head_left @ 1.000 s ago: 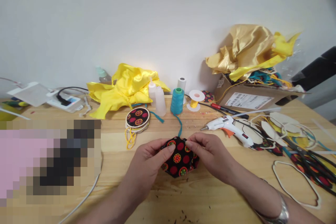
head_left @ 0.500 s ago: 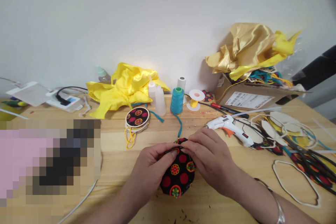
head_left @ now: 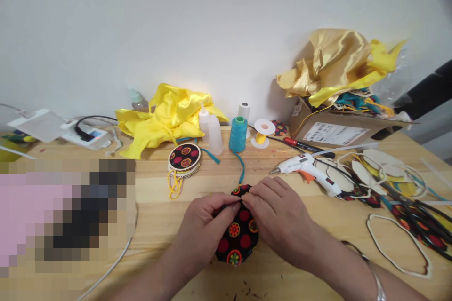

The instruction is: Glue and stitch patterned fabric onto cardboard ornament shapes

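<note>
Between my hands is a rounded piece of black fabric printed with red dots and orange flowers. My left hand pinches its upper part between thumb and fingers. My right hand closes on the same upper part from the other side, its fingertips meeting those of the left. From the top of the fabric a teal cord runs up toward a teal thread spool. The fingers hide part of the fabric's upper edge.
A white glue gun lies right of my hands, near wooden outline frames and black scissors. A stack of fabric-covered discs lies to the left. Behind are yellow satin, white bottles and a cardboard box.
My pinching fingertips have shifted slightly left and down along the fabric's upper part, showing more of its top edge. The fabric has tipped a little left.
</note>
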Available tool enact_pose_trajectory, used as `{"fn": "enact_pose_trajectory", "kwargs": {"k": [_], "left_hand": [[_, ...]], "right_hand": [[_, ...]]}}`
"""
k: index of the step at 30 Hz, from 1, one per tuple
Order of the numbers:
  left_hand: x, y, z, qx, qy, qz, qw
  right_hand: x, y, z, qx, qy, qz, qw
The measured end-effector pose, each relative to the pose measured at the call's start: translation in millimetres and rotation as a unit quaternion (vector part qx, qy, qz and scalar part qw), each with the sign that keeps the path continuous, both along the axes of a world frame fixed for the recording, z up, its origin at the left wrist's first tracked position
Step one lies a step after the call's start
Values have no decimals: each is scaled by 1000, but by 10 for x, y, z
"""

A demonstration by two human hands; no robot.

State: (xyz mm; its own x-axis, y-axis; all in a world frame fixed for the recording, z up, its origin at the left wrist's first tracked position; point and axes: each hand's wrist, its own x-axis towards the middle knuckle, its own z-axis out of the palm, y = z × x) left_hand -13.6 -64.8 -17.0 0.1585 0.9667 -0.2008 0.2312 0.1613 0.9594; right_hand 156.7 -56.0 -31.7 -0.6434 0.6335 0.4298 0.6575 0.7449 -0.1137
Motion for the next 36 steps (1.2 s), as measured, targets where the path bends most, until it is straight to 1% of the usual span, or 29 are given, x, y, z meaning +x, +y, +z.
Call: {"fn": "enact_pose_trajectory", "kwargs": {"k": [3,6,9,13,15,18,21,23,25,28,30,32,36], "left_hand": [[-7,-3,4,11,12,-1,1000],[-13,-2,4,-37,-3,4,999],[-10,7,3,-74,-29,-5,997],[-1,11,-19,-85,-33,-15,996],[-1,8,-41,-99,-53,-11,994],[-7,8,-61,-128,-107,4,986],[-10,14,-52,-131,-153,21,979],[-9,18,-40,-130,-163,28,978],[-5,19,-34,-129,-159,30,978],[5,14,-37,-121,-151,17,981],[14,7,-40,-116,-150,2,982],[23,1,-39,-107,-150,-12,983],[29,-8,-37,-89,-142,-22,986]], "right_hand": [[-3,18,15,-15,19,-17,1000],[-13,44,47,-48,93,-40,994],[-23,51,66,-121,161,-48,978],[-22,43,42,-199,167,-43,965],[-14,49,29,-224,170,-73,957],[0,74,30,-247,184,-122,943],[9,95,41,-253,186,-139,939],[13,98,46,-237,185,-146,943],[18,91,46,-176,193,-139,955],[29,66,39,-50,190,-68,978],[33,44,27,-4,170,-25,985],[36,28,11,7,149,-13,989],[35,35,-19,-5,111,-12,994]]}}
